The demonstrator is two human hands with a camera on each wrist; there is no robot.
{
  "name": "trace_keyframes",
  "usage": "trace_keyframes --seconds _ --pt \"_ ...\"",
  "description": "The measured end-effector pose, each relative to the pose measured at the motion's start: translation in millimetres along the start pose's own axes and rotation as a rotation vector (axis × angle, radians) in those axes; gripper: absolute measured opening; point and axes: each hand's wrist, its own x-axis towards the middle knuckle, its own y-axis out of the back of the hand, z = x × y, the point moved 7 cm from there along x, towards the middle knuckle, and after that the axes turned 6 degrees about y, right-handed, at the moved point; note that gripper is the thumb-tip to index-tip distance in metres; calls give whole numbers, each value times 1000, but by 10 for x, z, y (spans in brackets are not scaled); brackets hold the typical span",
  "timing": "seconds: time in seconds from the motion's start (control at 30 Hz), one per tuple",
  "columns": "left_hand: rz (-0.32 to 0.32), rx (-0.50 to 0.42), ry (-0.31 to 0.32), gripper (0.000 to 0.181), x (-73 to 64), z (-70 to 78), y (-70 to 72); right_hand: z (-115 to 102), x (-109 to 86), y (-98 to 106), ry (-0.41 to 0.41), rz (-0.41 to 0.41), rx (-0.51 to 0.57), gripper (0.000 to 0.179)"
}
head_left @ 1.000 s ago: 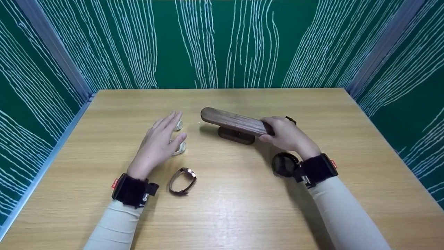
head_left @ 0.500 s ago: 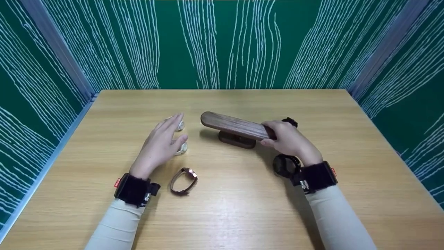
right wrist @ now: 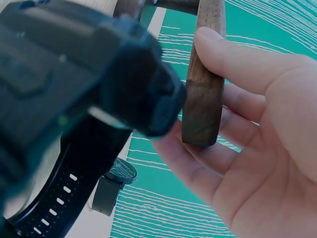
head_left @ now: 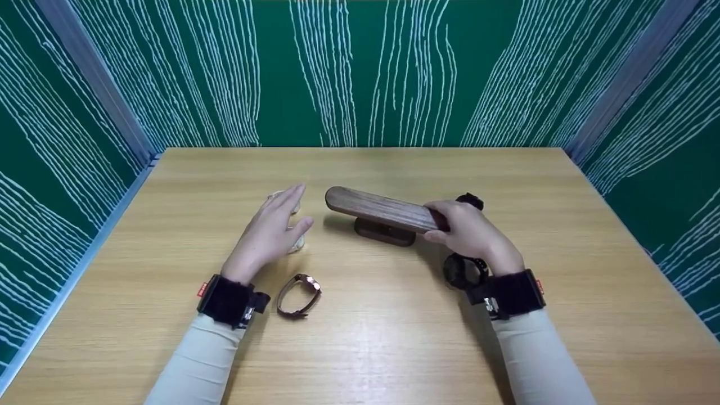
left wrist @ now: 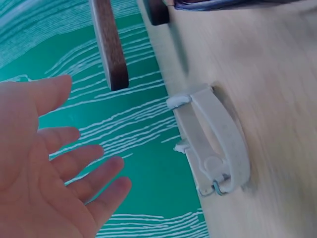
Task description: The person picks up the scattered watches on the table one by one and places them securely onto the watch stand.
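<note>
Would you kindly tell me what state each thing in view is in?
Wooden stand: standing upright
Right hand: gripping the stand
Left hand: open, empty
Brown watch: strap looped, on its side
Nearer black watch: strap looped
Farther black watch: partly hidden
White watches: one looped, other mostly hidden

"What's in the middle of the table (head_left: 360, 349)?"
"The stand (head_left: 382, 213), its bar (head_left: 368, 205) above its base (head_left: 385, 232), with the right hand (head_left: 469, 226) at the bar's right end."
"And left of that?"
"The rear watch (head_left: 296, 208) and, nearer the person, the middle watch (head_left: 298, 244), both partly hidden by the left hand (head_left: 270, 228) in the head view. The front watch (head_left: 299, 296) lies before them."
"To the right?"
"One watch (head_left: 454, 271) just before the right hand, another watch (head_left: 471, 200) behind it. The wall (head_left: 287, 84) stands beyond the table's far edge."
</note>
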Motion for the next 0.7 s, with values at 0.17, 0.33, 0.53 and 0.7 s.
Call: trace_keyframes --seconds 0.17,0.33,0.53,0.7 --pt "-20 -10 8 75 48 56 -23 2 -20 -4 5 -11 -4 58" --pt "-30 -32 -9 74 70 90 -40 5 -33 -7 -4 -37 18 56" --pt "-40 -71 -15 74 60 123 -91 -6 -51 -4 1 -63 26 53" --pt "-49 -86 -1 74 50 150 -113 -26 -74 16 22 -71 36 53"
